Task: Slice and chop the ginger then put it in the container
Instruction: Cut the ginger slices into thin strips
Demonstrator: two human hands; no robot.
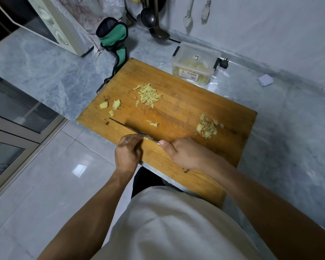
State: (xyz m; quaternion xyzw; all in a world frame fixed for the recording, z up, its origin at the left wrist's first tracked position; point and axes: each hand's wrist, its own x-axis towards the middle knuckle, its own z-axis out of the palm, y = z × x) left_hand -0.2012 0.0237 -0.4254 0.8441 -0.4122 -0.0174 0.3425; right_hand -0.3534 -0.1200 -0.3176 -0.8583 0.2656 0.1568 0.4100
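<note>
The knife point(131, 130) lies nearly flat over the wooden cutting board point(176, 109). Its long thin blade runs from the right hand up and left, with the tip pointing toward 10 o'clock. The right hand point(186, 153) has a clenched grip round the knife handle, thumb stretched along the top toward the blade. The left hand point(128, 152) sits at the near edge of the board with its fingers curled down, and its grip pins a small bit of ginger point(145, 137) right beside the blade. A ring shows on one finger. Both forearms reach in from 6 o'clock.

More ginger lies on the board. A pile of thin strips point(148, 95) sits toward 12 o'clock, the strips mostly pointing up and to the left. Three chunks point(112, 106) lie at 9 o'clock. A heap of flat slices point(207, 126) lies at 3 o'clock. A few slivers point(153, 123) rest in the middle.

The clear plastic container point(194, 62) stands on the counter point(45, 72) just past the board's far edge at 1 o'clock, lid on, with yellow pieces inside. Its front has a white label with a barcode, but the writing is too small to read.

A green and black oven mitt point(114, 38) lies at 11 o'clock.
</note>
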